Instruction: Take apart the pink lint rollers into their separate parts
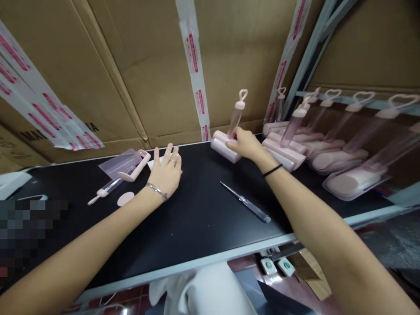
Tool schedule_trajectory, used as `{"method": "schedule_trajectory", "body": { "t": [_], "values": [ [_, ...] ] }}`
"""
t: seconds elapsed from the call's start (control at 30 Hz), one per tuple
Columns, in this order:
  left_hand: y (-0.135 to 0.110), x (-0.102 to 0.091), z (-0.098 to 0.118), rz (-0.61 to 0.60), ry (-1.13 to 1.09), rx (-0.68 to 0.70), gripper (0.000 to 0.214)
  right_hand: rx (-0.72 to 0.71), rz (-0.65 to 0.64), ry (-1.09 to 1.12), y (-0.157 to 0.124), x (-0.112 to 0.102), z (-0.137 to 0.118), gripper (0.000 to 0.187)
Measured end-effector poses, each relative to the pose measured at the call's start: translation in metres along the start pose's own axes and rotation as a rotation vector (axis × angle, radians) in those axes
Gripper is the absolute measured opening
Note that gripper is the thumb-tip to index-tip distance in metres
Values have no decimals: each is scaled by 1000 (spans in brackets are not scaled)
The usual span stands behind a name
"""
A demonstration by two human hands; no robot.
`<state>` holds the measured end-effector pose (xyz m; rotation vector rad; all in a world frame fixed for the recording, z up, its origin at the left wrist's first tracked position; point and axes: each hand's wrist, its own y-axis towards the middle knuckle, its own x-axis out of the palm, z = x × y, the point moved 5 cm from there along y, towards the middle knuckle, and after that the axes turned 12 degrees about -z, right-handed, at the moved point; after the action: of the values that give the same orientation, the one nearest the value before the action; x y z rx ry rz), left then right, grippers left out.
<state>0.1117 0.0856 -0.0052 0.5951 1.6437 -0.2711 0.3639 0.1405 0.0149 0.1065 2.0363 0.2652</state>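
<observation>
Right now my right hand [246, 144] has its fingers closed around a pink lint roller [226, 146], gripping it where the clear handle meets the roll, so the handle stands tilted up and away from me with its heart-shaped loop at the top. The roll end rests on the black desk [197, 210], at its far edge, just beside the row of finished lint rollers [331, 148] that lie side by side off to the right, their heart-tipped handles pointing up against the cardboard. A black band sits on that wrist.

My left hand [167, 173] lies flat, fingers spread wide and holding nothing, palm down on a white piece [154, 162] of which only a corner shows, so I cannot tell what it is. Just left of those fingers lie a pink bent handle frame [136, 168], a clear plastic cover [118, 164], a thin clear rod with pink ends [105, 190] and a small pink round cap [125, 198]. A bracelet is on that wrist.

Between my two forearms a screwdriver [246, 202] with a clear handle lies on the desk, touched by neither hand. Taped cardboard boxes [164, 65] wall off the far side
</observation>
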Motion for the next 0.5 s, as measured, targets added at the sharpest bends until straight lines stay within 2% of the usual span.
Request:
{"method": "schedule_trajectory", "body": {
  "t": [0.03,0.1,0.13,0.2,0.27,0.33,0.4,0.43,0.5],
  "values": [
    [-1,-7,-2,27,-132,-23,49,-102,20,149,-5,0,-11,29],
    [-4,-16,2,57,-539,-49,64,-300,31,508,-17,2,-34,26],
    [-5,-18,6,67,-782,-56,71,-376,-16,680,-24,7,-46,29],
    [-4,-21,16,121,-1192,-63,78,-423,-172,926,-37,22,-65,33],
    [0,-24,20,181,-1362,-85,80,-381,-250,1120,-47,34,-72,33],
    [3,-27,16,200,-1393,-101,78,-283,-225,1307,-49,39,-68,35],
    [1,-30,6,182,-1337,-131,71,-188,-120,1459,-45,36,-56,39],
    [-2,-32,0,173,-1245,-173,67,-152,-63,1515,-41,33,-50,41],
    [-11,-37,-11,157,-886,-293,64,-97,31,1585,-34,27,-40,44]
  ]
}}
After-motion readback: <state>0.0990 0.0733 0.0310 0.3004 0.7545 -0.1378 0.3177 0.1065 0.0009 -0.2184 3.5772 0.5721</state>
